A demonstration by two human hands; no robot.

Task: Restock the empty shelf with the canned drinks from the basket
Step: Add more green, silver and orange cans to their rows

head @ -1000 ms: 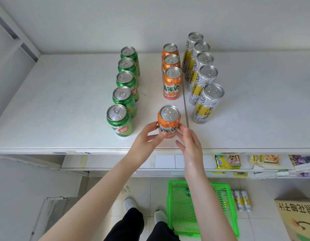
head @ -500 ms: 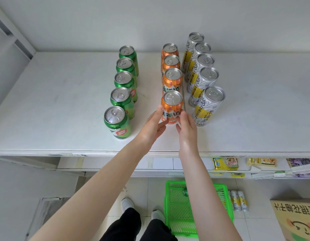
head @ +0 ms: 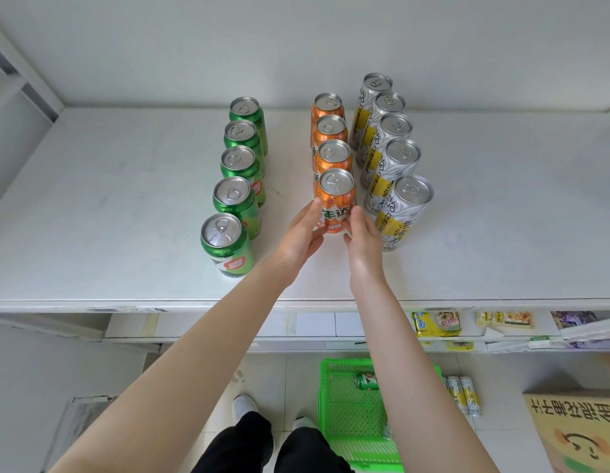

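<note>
An orange can [head: 334,199] stands upright on the white shelf [head: 109,199], last and nearest in a row of several orange cans. My left hand [head: 302,233] holds its left side with thumb and fingers, while my right hand [head: 363,240] cups its right side. To the left runs a row of green cans [head: 228,240], to the right a row of tall silver-and-yellow cans [head: 404,206]. On the floor below sits the green basket [head: 348,421] with one green can [head: 366,380] lying in it.
Wide bare shelf surface lies left of the green row and right of the silver row. Snack packets [head: 436,322] sit on the lower shelf. Silver cans [head: 462,396] lie on the floor beside the basket, and a cardboard box [head: 576,435] stands at the bottom right.
Both hands moved the orange can from near the shelf's front edge back into the orange row, where it now sits right behind the third can.
</note>
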